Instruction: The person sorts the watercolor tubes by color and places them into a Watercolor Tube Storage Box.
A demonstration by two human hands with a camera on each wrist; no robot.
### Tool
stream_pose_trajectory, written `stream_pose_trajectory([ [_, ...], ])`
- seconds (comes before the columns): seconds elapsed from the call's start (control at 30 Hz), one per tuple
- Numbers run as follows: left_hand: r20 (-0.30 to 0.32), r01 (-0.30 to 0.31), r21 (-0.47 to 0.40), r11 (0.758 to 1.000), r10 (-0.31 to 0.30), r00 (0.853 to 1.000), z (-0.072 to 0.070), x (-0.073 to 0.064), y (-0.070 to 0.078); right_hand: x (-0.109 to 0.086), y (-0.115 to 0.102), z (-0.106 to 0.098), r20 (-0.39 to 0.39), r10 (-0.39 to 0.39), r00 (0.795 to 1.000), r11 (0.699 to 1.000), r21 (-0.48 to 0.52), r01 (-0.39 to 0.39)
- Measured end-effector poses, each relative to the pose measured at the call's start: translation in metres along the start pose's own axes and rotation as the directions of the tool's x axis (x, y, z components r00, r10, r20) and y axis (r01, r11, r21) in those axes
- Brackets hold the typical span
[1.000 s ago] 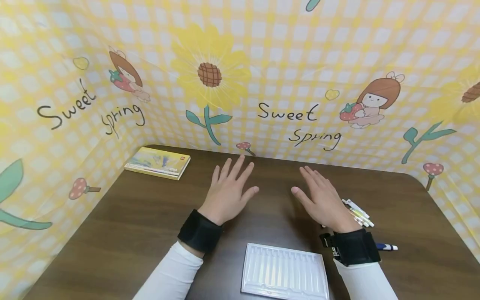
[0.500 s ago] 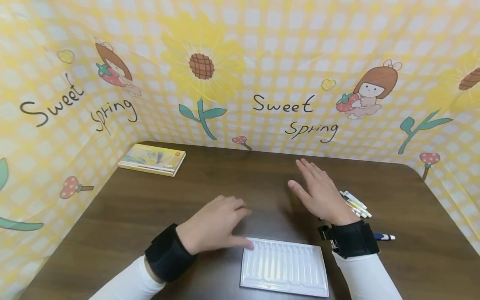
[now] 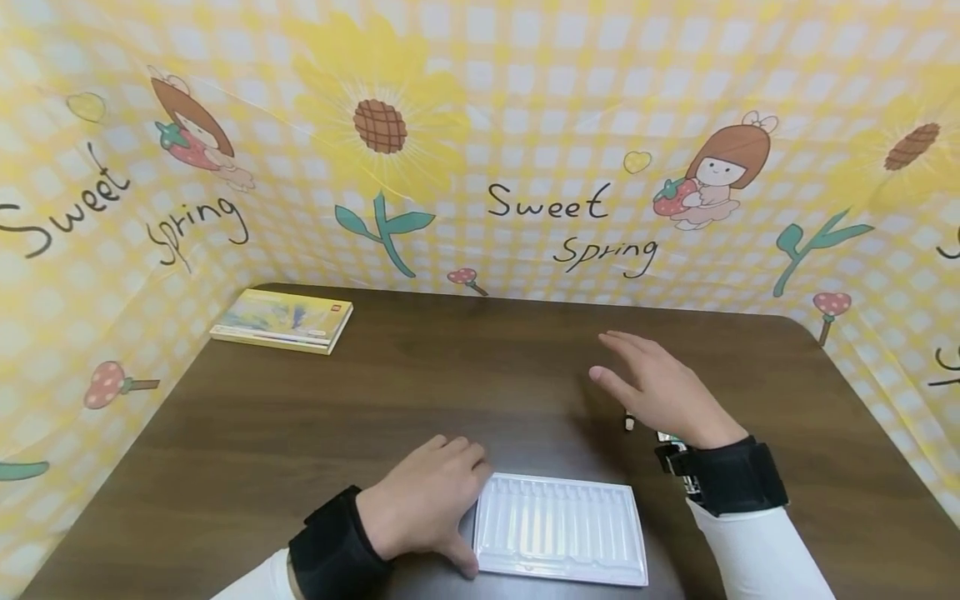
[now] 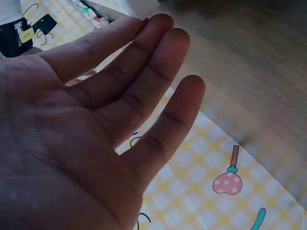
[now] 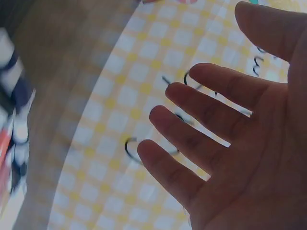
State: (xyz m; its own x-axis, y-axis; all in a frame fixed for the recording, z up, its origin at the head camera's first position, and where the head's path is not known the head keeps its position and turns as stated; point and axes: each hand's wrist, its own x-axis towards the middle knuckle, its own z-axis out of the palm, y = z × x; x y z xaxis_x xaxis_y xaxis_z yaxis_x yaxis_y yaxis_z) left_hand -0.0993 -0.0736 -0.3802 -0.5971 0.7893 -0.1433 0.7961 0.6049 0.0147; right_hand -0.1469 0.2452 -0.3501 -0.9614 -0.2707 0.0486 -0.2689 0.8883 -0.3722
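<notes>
A clear plastic tray (image 3: 558,533) with long parallel grooves lies on the table near the front. At its left edge is my left hand (image 3: 427,496), thumb by the near corner and fingertips by the far one. The left wrist view shows that hand's fingers (image 4: 144,86) extended and loosely bent, with nothing between them. My right hand (image 3: 667,392) is spread over the table beyond the tray's right side and holds nothing. A pen end (image 3: 629,422) peeks out under it, and the right wrist view has blurred pens (image 5: 19,91) at its left edge.
A thin yellow box (image 3: 281,321) rests at the table's back left corner. Yellow checked cloth with printed flowers (image 3: 380,127) rises behind the brown table (image 3: 450,375) and along both sides. A black band is on each wrist.
My left hand has come down and toward me, from above the table's middle to the tray's left edge. The right hand stays spread, now covering most of the pens. The head view has shifted.
</notes>
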Motion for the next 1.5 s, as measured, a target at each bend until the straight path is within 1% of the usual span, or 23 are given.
stream_pose_trajectory([
  [0.13, 0.036, 0.011, -0.03, 1.0, -0.01, 0.999, -0.002, 0.0, 0.001, -0.012, 0.013, -0.009, 0.001, 0.031, 1.0, 0.999, -0.014, -0.031],
  [0.23, 0.046, 0.007, -0.057, 0.998, -0.005, 0.999, -0.003, -0.001, 0.002, -0.022, 0.025, -0.017, 0.006, 0.06, 0.998, 0.998, -0.032, -0.06],
  [0.33, 0.04, 0.002, -0.07, 0.998, 0.001, 0.999, -0.003, -0.001, 0.004, -0.032, 0.038, -0.024, 0.005, 0.075, 0.997, 0.995, -0.061, -0.074],
  [0.5, 0.028, 0.009, -0.057, 0.998, -0.007, 1.0, -0.004, -0.001, 0.003, -0.046, 0.059, -0.03, -0.008, 0.091, 0.996, 0.992, -0.09, -0.091],
  [0.6, 0.024, 0.015, -0.061, 0.998, -0.013, 1.0, -0.003, -0.002, 0.002, -0.056, 0.07, -0.028, 0.003, 0.114, 0.993, 0.989, -0.09, -0.114],
  [0.77, 0.014, 0.004, -0.069, 0.998, -0.003, 1.0, -0.001, -0.001, 0.002, -0.074, 0.086, -0.017, 0.037, 0.128, 0.991, 0.988, -0.096, -0.124],
  [0.83, 0.018, 0.006, -0.065, 0.998, -0.004, 1.0, -0.001, -0.001, 0.002, -0.081, 0.094, -0.015, 0.032, 0.133, 0.991, 0.987, -0.1, -0.129],
  [0.93, 0.037, 0.022, -0.075, 0.997, -0.02, 0.999, -0.001, 0.0, 0.0, -0.09, 0.106, -0.014, 0.029, 0.161, 0.986, 0.98, -0.119, -0.157],
  [1.03, 0.042, 0.043, -0.087, 0.995, -0.039, 0.998, -0.001, 0.0, -0.004, -0.096, 0.117, -0.014, 0.039, 0.197, 0.98, 0.972, -0.141, -0.19],
  [1.13, 0.038, 0.06, -0.1, 0.993, -0.056, 0.998, -0.001, 0.0, -0.008, -0.1, 0.125, -0.013, 0.046, 0.215, 0.976, 0.967, -0.151, -0.206],
  [1.23, 0.037, 0.073, -0.109, 0.991, -0.069, 0.997, -0.001, 0.0, -0.013, -0.105, 0.13, -0.01, 0.035, 0.207, 0.978, 0.969, -0.148, -0.2],
  [1.3, 0.035, 0.077, -0.108, 0.991, -0.074, 0.997, -0.001, 0.0, -0.016, -0.108, 0.132, -0.006, 0.019, 0.188, 0.982, 0.972, -0.144, -0.184],
  [1.43, 0.052, 0.106, -0.129, 0.986, -0.1, 0.994, -0.003, 0.0, -0.023, -0.109, 0.131, -0.001, -0.009, 0.143, 0.99, 0.978, -0.149, -0.143],
  [1.5, 0.066, 0.122, -0.145, 0.982, -0.113, 0.991, -0.004, 0.0, -0.025, -0.108, 0.131, 0.0, -0.013, 0.134, 0.991, 0.979, -0.152, -0.134],
])
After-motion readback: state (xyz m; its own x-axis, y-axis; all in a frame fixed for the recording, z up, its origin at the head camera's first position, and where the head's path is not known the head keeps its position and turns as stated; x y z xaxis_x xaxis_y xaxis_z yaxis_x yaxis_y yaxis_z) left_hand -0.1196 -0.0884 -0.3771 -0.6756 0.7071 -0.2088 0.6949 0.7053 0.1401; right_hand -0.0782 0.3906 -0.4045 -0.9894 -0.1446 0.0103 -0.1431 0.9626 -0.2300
